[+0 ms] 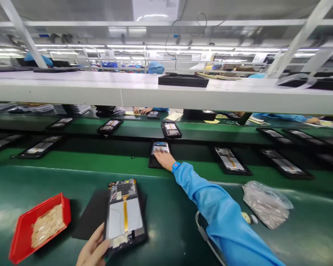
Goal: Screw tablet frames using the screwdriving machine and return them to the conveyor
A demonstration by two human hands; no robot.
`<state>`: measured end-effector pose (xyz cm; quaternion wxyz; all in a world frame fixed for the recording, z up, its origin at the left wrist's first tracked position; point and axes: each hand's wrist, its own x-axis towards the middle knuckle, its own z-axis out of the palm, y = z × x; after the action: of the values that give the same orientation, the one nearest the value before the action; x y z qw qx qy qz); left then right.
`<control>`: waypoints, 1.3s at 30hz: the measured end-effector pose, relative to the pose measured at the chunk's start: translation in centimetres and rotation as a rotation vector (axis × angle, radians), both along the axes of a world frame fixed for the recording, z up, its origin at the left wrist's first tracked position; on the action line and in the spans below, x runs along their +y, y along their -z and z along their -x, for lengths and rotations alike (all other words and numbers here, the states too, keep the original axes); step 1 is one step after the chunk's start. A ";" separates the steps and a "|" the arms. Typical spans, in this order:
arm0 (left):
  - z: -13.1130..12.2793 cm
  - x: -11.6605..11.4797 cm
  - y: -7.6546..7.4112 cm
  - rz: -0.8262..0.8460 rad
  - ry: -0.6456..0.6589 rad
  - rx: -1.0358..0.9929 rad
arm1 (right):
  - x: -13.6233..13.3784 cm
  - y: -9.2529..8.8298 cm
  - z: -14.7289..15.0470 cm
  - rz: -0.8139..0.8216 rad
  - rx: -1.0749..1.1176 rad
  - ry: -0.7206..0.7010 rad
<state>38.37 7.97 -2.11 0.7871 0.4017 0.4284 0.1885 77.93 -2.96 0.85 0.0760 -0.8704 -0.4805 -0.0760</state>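
The left hand grips the near edge of an opened tablet, steadying it on the green conveyor belt. The right hand rests open on a second tablet, farther out — pinning it in line.

- Bottom centre: the left grip touches the lower edge of an opened tablet with an amber ribbon cable.
- Centre: the right grip rests on another tablet, on the green conveyor belt.
- Lower left: a red tray holds pale pieces.
- Lower right: a clear plastic bag of small parts.
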 end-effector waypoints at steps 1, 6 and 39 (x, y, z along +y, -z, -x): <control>-1.3 0.0 -0.6 0.008 0.020 -0.040 | 0.1 -0.5 -0.5 -0.022 -0.015 0.027; -9.6 0.1 -2.4 0.035 0.300 -0.267 | -0.7 -4.4 -3.7 -0.120 -0.063 0.153; 4.4 1.8 0.6 0.342 -0.011 -0.528 | -0.9 1.2 29.0 -0.309 0.217 -0.737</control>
<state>33.93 9.78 -2.73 0.9262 0.1984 0.2368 0.2161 48.92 -3.90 -0.38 0.2781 -0.6215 -0.7321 -0.0228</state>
